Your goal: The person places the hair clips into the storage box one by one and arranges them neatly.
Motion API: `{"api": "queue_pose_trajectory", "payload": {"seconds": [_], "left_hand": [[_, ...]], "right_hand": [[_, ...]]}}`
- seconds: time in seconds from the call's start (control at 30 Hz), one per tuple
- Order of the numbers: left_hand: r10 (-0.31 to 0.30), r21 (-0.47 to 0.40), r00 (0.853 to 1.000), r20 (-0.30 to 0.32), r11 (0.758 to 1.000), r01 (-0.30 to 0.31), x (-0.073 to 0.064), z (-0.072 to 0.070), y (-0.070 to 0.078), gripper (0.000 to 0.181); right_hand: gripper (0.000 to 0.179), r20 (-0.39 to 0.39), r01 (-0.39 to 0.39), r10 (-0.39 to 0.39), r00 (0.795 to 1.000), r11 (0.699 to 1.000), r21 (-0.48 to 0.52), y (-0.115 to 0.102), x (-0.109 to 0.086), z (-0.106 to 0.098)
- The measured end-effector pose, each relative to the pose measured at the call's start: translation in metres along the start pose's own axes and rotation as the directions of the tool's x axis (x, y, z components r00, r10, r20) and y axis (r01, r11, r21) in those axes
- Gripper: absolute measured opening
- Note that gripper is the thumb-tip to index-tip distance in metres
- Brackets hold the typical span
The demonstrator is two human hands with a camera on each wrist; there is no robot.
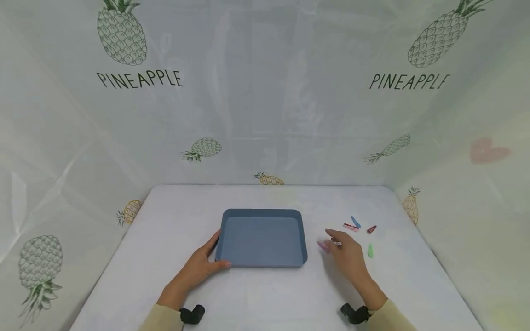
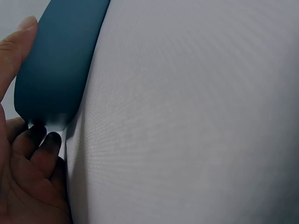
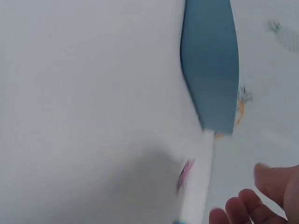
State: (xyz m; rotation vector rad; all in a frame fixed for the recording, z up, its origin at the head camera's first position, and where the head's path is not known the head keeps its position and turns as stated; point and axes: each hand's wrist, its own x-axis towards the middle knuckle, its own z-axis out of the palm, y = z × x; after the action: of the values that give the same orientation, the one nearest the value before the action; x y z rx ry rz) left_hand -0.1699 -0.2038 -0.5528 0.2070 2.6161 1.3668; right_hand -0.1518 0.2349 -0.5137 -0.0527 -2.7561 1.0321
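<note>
A blue-grey rectangular tray (image 1: 262,262) lies on the white table. My left hand (image 1: 198,270) grips its near left corner, the thumb at the front rim and the fingers along the left side; in the left wrist view the fingertips (image 2: 54,138) are right at the tray's wall (image 2: 58,70). My right hand (image 1: 347,255) hovers right of the tray, over a purple snap hair clip (image 1: 323,247). In the right wrist view its thumb (image 3: 273,182) stands apart from loosely bent fingers with nothing between, and a pink-purple clip (image 3: 185,175) lies on the table beyond.
Past the right hand lie a blue clip (image 1: 355,222), a pink and red clip (image 1: 351,227), a dark red clip (image 1: 371,229) and a green clip (image 1: 370,250). A pineapple-printed sheet (image 1: 265,115) hangs behind the table and along its sides.
</note>
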Motion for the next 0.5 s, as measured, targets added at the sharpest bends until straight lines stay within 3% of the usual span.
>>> {"api": "queue_pose_trajectory", "payload": {"seconds": [0.2,0.5], "left_hand": [[-0.001,0.000,1.000,0.000,1.000,0.001,0.000,-0.001,0.001,0.111],[0.005,-0.011,1.000,-0.014,1.000,-0.005,0.001,0.000,-0.001,0.110]], "right_hand": [[0.031,0.037,-0.062,0.063,0.997,0.998,-0.025,0.014,0.010,-0.006],[0.029,0.096,-0.092,0.101,0.990,0.992,-0.088,0.010,0.014,0.010]]}}
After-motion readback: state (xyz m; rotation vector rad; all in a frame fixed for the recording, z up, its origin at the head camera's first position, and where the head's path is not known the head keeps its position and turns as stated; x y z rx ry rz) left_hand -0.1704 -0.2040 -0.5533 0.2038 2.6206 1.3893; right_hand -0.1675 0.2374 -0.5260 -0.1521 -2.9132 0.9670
